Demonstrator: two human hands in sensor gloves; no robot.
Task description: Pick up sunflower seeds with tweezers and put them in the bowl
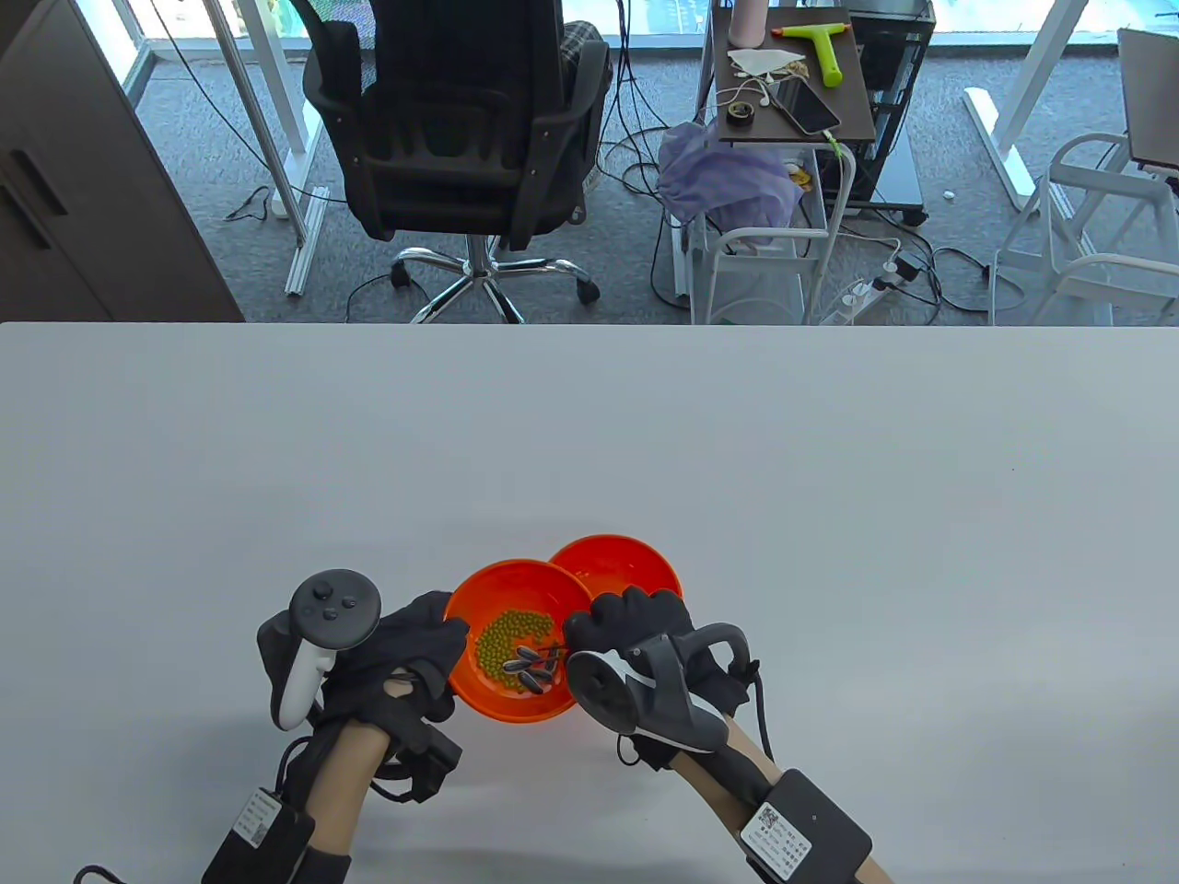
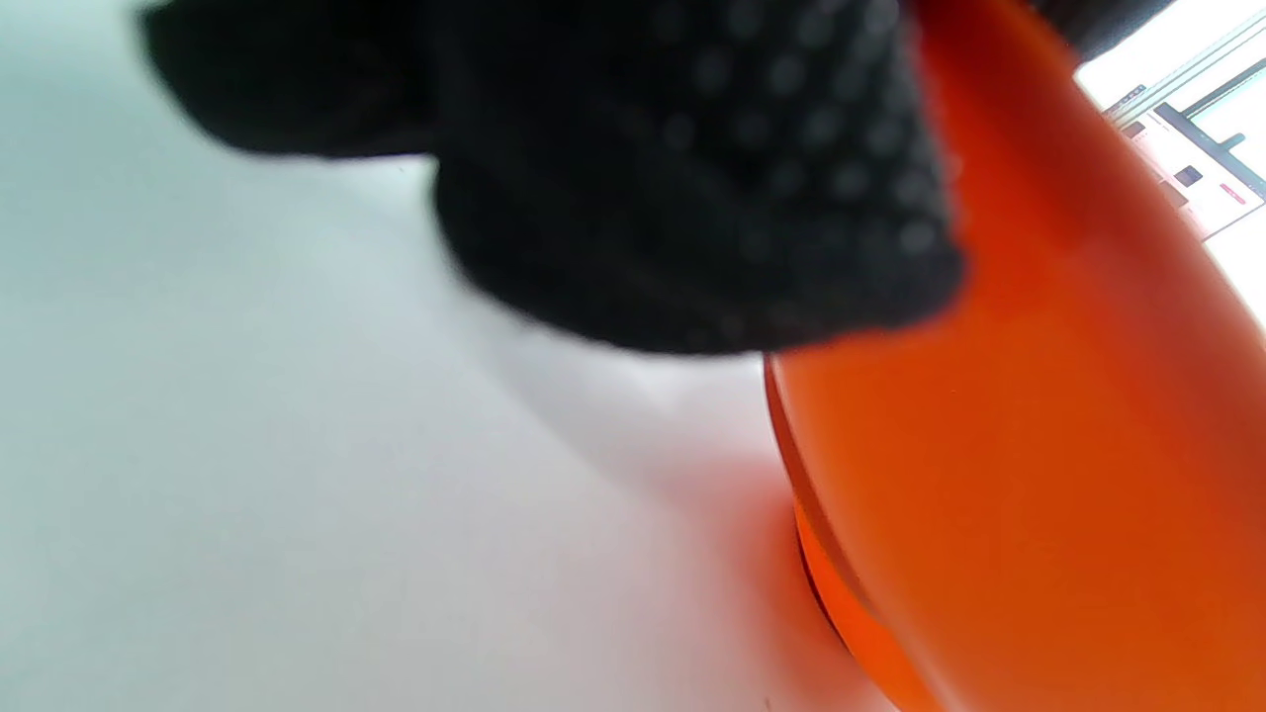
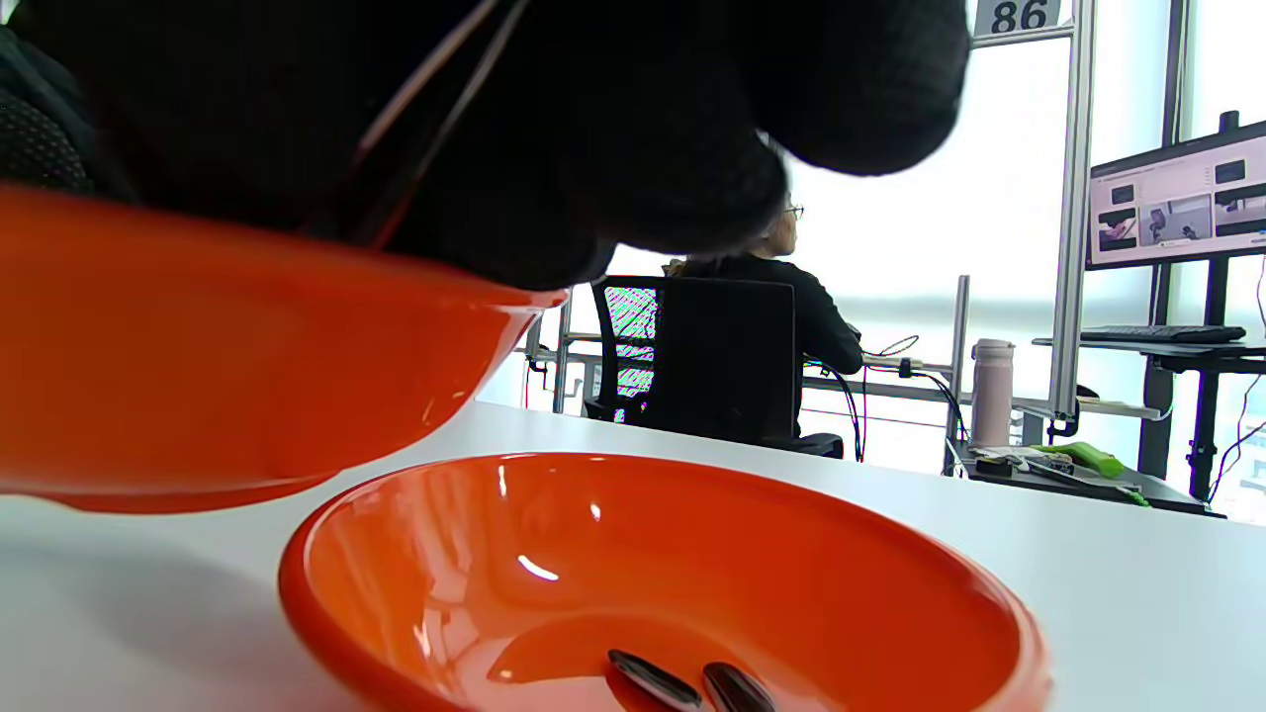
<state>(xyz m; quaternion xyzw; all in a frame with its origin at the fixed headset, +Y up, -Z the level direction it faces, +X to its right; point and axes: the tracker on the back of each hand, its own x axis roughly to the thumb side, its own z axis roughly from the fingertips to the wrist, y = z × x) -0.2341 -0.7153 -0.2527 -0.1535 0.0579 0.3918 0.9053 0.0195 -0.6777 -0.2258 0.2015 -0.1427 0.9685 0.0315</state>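
white table backs onto an office chair and a cart with a green squeegee. left hand holds the rim of the near orange bowl, which holds green beans and sunflower seeds. right hand pinches tweezers over them. far bowl holds two seeds. sign reads "86".

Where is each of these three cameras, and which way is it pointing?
Table view: above, looking down at both hands, left hand, right hand, and two bowls.
Left wrist view: low beside the near bowl, gloved fingers on its rim.
Right wrist view: low, facing the far bowl with seeds; glove on top.
All share the near bowl.
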